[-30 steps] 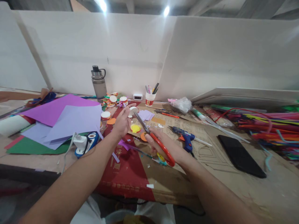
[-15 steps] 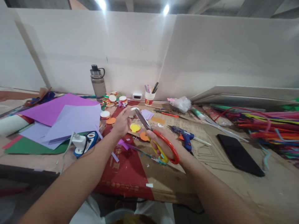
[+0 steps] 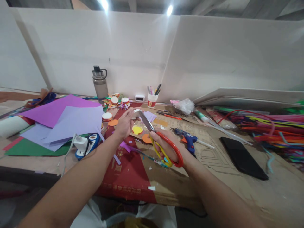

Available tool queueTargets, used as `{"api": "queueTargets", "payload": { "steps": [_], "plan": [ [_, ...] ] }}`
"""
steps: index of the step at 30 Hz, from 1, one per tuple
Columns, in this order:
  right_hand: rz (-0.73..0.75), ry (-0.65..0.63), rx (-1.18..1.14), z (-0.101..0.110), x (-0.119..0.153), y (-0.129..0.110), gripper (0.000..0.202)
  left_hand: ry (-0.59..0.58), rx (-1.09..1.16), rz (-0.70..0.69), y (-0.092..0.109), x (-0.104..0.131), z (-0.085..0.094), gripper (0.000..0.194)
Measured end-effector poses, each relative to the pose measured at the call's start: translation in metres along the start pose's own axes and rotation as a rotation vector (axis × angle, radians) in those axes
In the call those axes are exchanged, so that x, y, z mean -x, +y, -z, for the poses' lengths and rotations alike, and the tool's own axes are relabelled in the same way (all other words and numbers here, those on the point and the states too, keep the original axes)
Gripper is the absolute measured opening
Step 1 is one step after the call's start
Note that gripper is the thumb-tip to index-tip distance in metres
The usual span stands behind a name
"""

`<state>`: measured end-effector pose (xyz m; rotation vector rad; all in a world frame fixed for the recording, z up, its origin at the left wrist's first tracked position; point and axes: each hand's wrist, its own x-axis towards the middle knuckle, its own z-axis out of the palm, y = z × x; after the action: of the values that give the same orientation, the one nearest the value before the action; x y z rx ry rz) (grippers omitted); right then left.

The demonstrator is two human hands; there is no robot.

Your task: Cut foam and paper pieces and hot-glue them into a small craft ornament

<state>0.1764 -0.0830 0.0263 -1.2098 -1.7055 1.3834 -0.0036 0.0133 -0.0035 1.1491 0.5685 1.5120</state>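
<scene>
Scissors [image 3: 169,148] with one red and one yellow handle loop are gripped in my right hand [image 3: 163,144]. Their blades point up and left and look nearly closed. My left hand [image 3: 124,125] pinches a small white paper piece [image 3: 136,113] with a curved edge, and the blade tips meet its right side. Below the hands lie a yellow disc [image 3: 137,129] and an orange disc [image 3: 146,138]. Another orange disc [image 3: 113,122] and a white-topped round piece [image 3: 107,117] sit left of my left hand. Lilac paper pieces [image 3: 149,116] lie behind the blades.
Purple and lilac sheets [image 3: 78,122] and a blue power strip [image 3: 91,145] are on the left. A blue glue gun [image 3: 190,141], a black phone [image 3: 243,158] and colourful pipe cleaners [image 3: 280,129] are on the right. A bottle [image 3: 100,85] and a pen cup [image 3: 152,99] stand behind.
The scissors have shifted very slightly, with the blades still at the white paper piece. Both hands keep their hold.
</scene>
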Motion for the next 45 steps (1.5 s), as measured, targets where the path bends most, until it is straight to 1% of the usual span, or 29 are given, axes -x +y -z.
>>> {"api": "queueTargets", "payload": {
  "steps": [6, 12, 17, 22, 25, 27, 29, 31, 33, 35, 38, 40, 42, 45],
  "plan": [
    [-0.004, 0.013, -0.005, -0.001, 0.001, -0.003, 0.033, -0.005, -0.023, -0.003, 0.002, 0.001, -0.002, 0.031],
    [-0.036, 0.055, 0.1, -0.004, 0.002, -0.01, 0.032, -0.019, -0.005, 0.004, 0.002, 0.0, -0.001, 0.033],
    [-0.022, 0.039, 0.053, -0.003, 0.001, -0.008, 0.033, -0.01, -0.004, -0.021, 0.001, 0.001, 0.0, 0.035],
    [0.011, -0.036, -0.047, 0.0, -0.003, 0.002, 0.034, 0.05, -0.04, -0.054, 0.003, 0.001, -0.002, 0.034],
    [0.034, -0.053, -0.03, 0.0, -0.002, 0.002, 0.033, 0.138, -0.04, -0.051, 0.003, -0.001, -0.003, 0.037],
    [0.087, -0.075, 0.057, 0.0, -0.002, 0.0, 0.033, 0.191, -0.031, -0.033, 0.003, -0.003, 0.0, 0.04],
    [0.164, -0.037, 0.222, 0.003, -0.003, -0.001, 0.034, 0.237, -0.049, 0.014, 0.003, -0.004, 0.003, 0.044],
    [0.223, 0.101, 0.422, 0.008, -0.006, 0.001, 0.033, 0.287, -0.098, 0.076, 0.003, -0.005, 0.007, 0.048],
    [0.246, 0.244, 0.588, 0.014, -0.01, 0.005, 0.031, 0.32, -0.142, 0.12, 0.003, -0.005, 0.009, 0.049],
    [0.249, 0.297, 0.715, 0.021, -0.014, 0.009, 0.032, 0.301, -0.159, 0.148, 0.004, -0.005, 0.009, 0.05],
    [0.193, 0.306, 0.891, 0.026, -0.017, 0.012, 0.036, 0.255, -0.157, 0.173, 0.005, -0.004, 0.008, 0.051],
    [0.151, 0.303, 0.977, 0.026, -0.018, 0.012, 0.039, 0.252, -0.159, 0.178, 0.007, -0.004, 0.007, 0.05],
    [0.143, 0.296, 1.014, 0.026, -0.019, 0.012, 0.041, 0.26, -0.174, 0.174, 0.008, -0.004, 0.006, 0.05],
    [0.171, 0.292, 1.034, 0.025, -0.019, 0.013, 0.041, 0.282, -0.21, 0.167, 0.009, -0.004, 0.005, 0.049]
  ]
}}
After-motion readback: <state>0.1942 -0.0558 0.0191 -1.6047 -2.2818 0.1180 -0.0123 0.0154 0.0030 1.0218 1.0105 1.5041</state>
